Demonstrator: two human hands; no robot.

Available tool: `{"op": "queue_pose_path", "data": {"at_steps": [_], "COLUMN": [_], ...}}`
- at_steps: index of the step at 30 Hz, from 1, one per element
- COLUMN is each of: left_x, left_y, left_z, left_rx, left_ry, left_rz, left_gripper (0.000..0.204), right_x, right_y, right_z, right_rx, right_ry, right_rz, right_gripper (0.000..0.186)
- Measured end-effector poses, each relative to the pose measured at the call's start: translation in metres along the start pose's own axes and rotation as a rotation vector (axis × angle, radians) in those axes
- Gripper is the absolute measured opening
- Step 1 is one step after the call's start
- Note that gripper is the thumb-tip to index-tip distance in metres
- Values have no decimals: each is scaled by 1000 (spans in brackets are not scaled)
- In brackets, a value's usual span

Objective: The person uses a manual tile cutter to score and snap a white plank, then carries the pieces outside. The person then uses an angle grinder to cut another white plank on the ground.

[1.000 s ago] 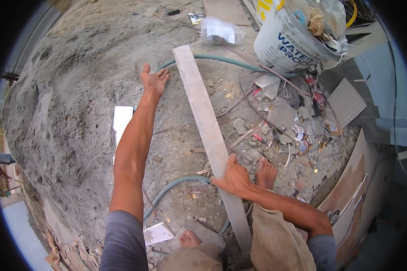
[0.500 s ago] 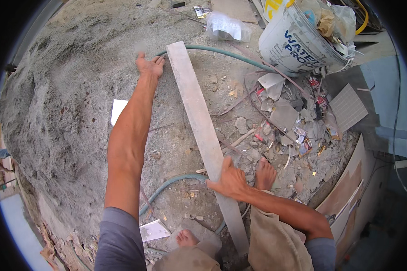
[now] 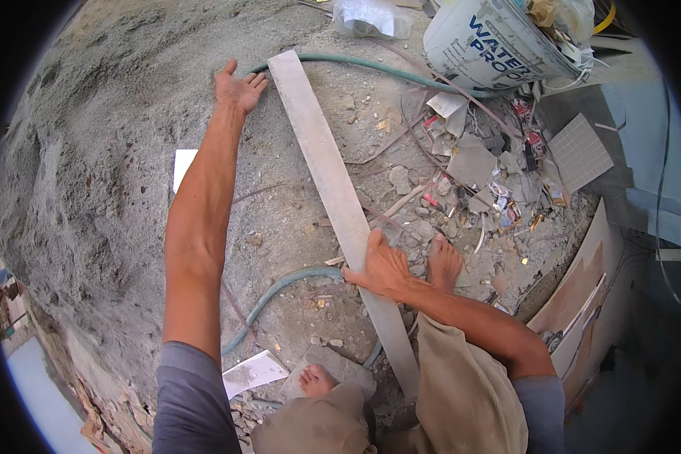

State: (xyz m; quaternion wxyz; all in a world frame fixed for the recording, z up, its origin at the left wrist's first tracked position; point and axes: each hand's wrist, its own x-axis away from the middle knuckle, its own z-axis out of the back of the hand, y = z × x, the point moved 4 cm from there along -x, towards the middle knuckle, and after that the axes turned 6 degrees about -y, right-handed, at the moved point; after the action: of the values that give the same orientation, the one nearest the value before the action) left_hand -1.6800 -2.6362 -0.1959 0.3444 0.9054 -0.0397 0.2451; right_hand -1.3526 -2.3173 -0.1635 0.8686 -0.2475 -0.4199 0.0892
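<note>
Shifted upward in view since the earlier frame: the ground [image 3: 276,219], the board [image 3: 318,144] and the left hand [image 3: 240,89]. Nearest, the right hand [image 3: 382,266] holds the board, thumb at one edge, fingers at the other; a green hose [image 3: 356,63] passes beneath its far end. Farther out, the left hand, fingers spread wide, palm up, lies just left of that end; beyond, at right, a white bucket [image 3: 469,53].
</note>
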Motion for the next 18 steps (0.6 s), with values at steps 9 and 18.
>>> {"op": "queue_pose_path", "data": {"at_steps": [9,18], "left_x": [185,342], "left_y": [-99,-254], "left_z": [-68,-9], "left_rx": [-1637,-1862], "left_ry": [-353,-1429], "left_rz": [-832,-463], "left_gripper": [43,40], "right_x": [18,141], "right_y": [36,169], "right_z": [58,23], "right_rx": [110,-852], "right_ry": [1,690], "right_rz": [-13,-340], "right_gripper": [81,32]}}
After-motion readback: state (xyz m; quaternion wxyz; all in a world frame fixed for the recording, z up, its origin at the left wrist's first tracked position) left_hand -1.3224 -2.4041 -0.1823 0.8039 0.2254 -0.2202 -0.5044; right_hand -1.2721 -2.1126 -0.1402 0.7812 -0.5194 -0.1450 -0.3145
